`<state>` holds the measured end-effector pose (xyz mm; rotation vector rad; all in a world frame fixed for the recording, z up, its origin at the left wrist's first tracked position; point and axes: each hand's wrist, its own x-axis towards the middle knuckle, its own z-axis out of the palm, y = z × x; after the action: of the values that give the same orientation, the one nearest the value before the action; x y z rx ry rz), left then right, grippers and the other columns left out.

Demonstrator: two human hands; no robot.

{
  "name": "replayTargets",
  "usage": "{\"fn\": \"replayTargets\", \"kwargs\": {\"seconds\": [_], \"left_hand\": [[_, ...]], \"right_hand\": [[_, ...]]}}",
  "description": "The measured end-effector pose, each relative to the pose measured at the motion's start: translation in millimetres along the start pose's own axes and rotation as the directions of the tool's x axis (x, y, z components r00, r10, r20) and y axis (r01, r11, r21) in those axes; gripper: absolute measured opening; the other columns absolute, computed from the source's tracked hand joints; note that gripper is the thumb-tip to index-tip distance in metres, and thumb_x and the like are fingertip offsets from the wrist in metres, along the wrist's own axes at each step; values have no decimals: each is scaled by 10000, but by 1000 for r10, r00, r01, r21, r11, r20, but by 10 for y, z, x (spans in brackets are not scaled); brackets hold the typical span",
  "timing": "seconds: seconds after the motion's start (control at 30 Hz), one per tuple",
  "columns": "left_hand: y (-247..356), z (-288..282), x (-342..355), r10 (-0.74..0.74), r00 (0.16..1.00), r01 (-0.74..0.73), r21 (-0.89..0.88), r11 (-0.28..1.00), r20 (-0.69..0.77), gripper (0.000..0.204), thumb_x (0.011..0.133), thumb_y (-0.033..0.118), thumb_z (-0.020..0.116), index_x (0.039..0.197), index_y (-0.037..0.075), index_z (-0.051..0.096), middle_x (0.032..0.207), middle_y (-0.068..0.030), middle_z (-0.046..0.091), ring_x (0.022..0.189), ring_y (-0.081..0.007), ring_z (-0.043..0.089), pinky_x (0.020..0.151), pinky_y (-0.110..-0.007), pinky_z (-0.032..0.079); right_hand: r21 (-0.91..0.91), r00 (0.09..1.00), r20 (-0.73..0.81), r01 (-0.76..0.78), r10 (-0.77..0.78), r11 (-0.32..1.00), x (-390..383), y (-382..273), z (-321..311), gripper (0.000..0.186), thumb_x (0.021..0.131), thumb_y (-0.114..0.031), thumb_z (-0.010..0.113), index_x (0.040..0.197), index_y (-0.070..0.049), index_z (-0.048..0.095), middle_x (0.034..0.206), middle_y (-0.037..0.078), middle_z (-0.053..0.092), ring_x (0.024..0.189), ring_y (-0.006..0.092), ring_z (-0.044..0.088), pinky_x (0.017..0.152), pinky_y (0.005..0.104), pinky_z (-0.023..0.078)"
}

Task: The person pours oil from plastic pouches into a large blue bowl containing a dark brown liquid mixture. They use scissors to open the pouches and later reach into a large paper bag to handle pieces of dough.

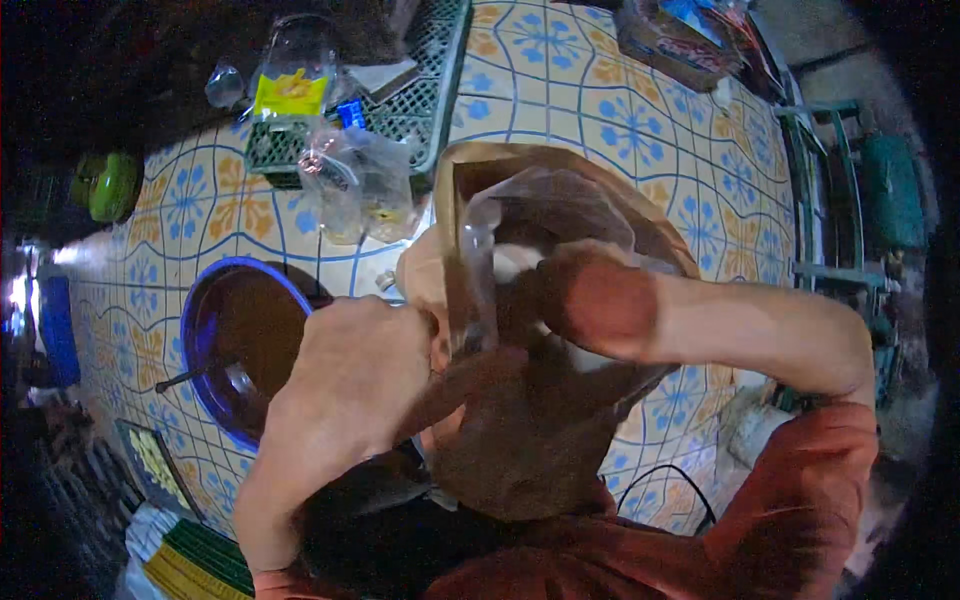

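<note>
A tall brown paper bag [505,155] with a clear plastic liner [590,195] stands in front of me, its mouth gaping upward. My left hand [360,365] is closed on the bag's left rim. Through the mouth reaches my right hand [605,305], blurred, with its fingers hidden inside the bag. Pale shapes show around that hand, too smeared to name. Just left of my left hand sits a purple-blue tub [192,330] of dark brown contents, a thin handle [180,379] sticking out over its rim.
Beyond the bag, a green plastic crate [432,125] holds clear plastic bags [355,185] and a yellow-labelled packet [290,95]. Green metal frames [825,190] stand at right. A black cable [665,468] curves across the patterned tile floor [625,115]. Green round objects [112,185] lie far left.
</note>
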<state>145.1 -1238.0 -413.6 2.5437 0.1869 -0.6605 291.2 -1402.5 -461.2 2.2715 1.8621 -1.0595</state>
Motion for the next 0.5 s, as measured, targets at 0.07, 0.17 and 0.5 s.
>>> {"fn": "replayTargets", "kwargs": {"seconds": [0.07,0.17,0.5], "left_hand": [[37,9,-117,9,996,-8,11,1000,-90,380,833,338,595,726,-22,654,667,-250,599,652,-412,603,644,-497,463],[-111,73,-96,-48,967,60,39,997,-252,410,868,304,525,646,-22,637,622,-256,579,638,-432,600,640,-515,480],[-246,114,-129,48,912,-18,77,997,-407,388,887,237,490,618,-19,604,619,-252,560,629,-422,595,618,-496,473]], "right_hand": [[6,875,316,-389,367,921,485,-137,105,294,780,-323,648,952,-87,672,947,106,660,850,230,625,737,360,510],[300,654,306,-756,692,582,1003,-46,480,412,645,-446,746,924,-145,719,909,68,697,736,233,648,636,351,527],[-41,1000,21,-3,4,999,1505,860,1761,187,717,-200,639,849,-84,704,951,155,658,940,328,641,729,463,528]]}}
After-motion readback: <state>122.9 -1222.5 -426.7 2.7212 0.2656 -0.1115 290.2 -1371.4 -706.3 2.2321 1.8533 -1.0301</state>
